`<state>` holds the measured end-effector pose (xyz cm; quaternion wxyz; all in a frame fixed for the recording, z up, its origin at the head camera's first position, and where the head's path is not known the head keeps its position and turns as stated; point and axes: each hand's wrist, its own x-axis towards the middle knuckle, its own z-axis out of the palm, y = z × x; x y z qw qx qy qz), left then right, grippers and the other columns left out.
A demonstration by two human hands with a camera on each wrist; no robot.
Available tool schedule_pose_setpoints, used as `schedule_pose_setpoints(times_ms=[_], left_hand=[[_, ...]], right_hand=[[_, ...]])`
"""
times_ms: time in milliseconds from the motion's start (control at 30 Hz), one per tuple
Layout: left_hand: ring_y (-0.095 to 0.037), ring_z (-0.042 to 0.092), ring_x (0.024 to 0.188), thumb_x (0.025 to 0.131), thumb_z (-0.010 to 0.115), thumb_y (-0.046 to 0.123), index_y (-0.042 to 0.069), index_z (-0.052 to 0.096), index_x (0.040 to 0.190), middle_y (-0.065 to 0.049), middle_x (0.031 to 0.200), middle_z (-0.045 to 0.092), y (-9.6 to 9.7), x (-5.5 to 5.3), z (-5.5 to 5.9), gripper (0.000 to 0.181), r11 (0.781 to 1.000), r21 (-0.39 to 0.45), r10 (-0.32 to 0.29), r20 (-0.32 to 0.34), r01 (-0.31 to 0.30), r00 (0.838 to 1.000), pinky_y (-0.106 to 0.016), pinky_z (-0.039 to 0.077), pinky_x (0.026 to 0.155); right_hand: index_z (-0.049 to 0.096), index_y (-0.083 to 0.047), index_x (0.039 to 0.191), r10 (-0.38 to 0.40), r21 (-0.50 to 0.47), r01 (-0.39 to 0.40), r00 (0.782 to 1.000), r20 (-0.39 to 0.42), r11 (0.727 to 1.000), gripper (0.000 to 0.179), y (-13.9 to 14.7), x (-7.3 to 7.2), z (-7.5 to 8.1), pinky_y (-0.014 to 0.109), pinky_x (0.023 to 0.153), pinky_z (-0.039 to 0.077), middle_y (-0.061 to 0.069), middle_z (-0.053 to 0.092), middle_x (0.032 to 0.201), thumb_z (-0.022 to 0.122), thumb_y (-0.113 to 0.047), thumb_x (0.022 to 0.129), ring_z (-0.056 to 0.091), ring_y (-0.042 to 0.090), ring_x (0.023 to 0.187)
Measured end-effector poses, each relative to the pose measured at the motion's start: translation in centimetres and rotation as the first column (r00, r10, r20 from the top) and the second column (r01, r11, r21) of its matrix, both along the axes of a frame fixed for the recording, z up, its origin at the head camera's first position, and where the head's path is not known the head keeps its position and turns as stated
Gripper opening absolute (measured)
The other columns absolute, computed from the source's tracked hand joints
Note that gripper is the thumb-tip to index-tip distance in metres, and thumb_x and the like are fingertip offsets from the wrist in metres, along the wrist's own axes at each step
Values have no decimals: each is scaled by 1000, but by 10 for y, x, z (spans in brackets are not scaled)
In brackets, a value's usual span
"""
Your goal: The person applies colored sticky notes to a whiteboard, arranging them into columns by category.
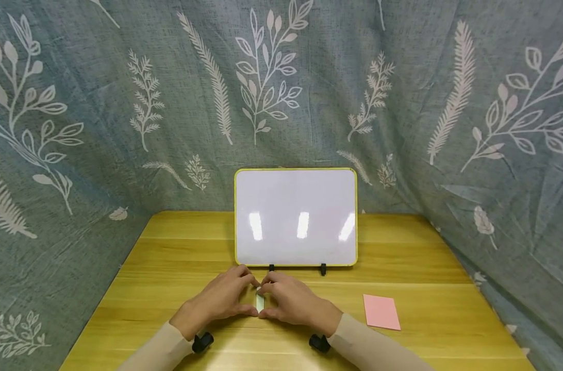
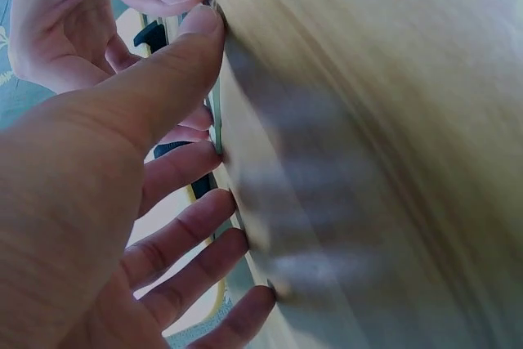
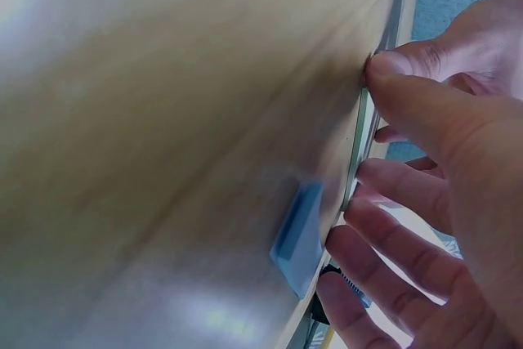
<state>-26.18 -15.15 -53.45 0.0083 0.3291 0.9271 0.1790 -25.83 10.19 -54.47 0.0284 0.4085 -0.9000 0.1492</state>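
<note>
A narrow pale-green strip (image 1: 260, 301), which looks like paper, lies on the table between the two hands. From its left side the left hand (image 1: 223, 292) holds it, thumb at the near end and index finger at the far end. The right hand (image 1: 296, 298) holds the same ends from the right. In the right wrist view the strip's thin green edge (image 3: 356, 140) spans from thumb to index finger. The other fingers of both hands rest near the tabletop. Beside the right fingertips lies a small blue folded-looking piece (image 3: 300, 239), out of sight in the head view.
A pink square paper (image 1: 382, 312) lies to the right of the hands. Behind them a whiteboard (image 1: 295, 216) with a yellow rim stands on small black feet (image 1: 323, 269). The wooden table (image 1: 179, 247) meets a grey-green leaf-patterned curtain (image 1: 170, 103) at the back and sides.
</note>
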Motion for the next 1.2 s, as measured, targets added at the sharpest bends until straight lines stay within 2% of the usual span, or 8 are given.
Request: schedule_pose_setpoints(times_ms=[167, 533, 800, 1200], left_hand=[[-20, 68, 119, 91, 99, 56, 18, 82, 136, 1, 129, 69, -1, -1, 0, 61, 1000, -1, -2, -4, 2, 1000, -53, 63, 105], [-20, 68, 119, 93, 100, 48, 17, 84, 133, 0, 130, 71, -1, -2, -2, 53, 1000, 10, 19, 7, -19, 1000, -55, 63, 106], [-22, 69, 118, 94, 98, 47, 15, 85, 127, -1, 124, 71, 4, 0, -7, 47, 999, 29, 31, -39, -30, 999, -53, 63, 103], [-18, 68, 113, 94, 98, 48, 16, 85, 124, 1, 122, 70, 4, -1, -11, 45, 998, 36, 44, -58, -42, 997, -50, 63, 98]], right_hand=[[87, -14, 133, -4, 9, 4, 1000, -11, 1000, 45, -2, -1, 0, 26, 99, 65, 1, 78, 135, 93, -47, 102, 74, 15, 119], [87, -15, 131, 7, 24, -7, 1000, -22, 1000, 42, -2, 1, 2, 29, 102, 65, 3, 78, 136, 91, -46, 104, 74, 18, 120], [88, -15, 123, 39, 33, -38, 998, -58, 999, 34, -1, 0, 2, 28, 100, 65, 4, 80, 134, 93, -42, 103, 75, 20, 118], [89, -17, 121, 76, 40, -76, 997, -8, 996, 28, 4, -3, 4, 28, 106, 66, 7, 80, 142, 91, -39, 104, 78, 23, 129]])
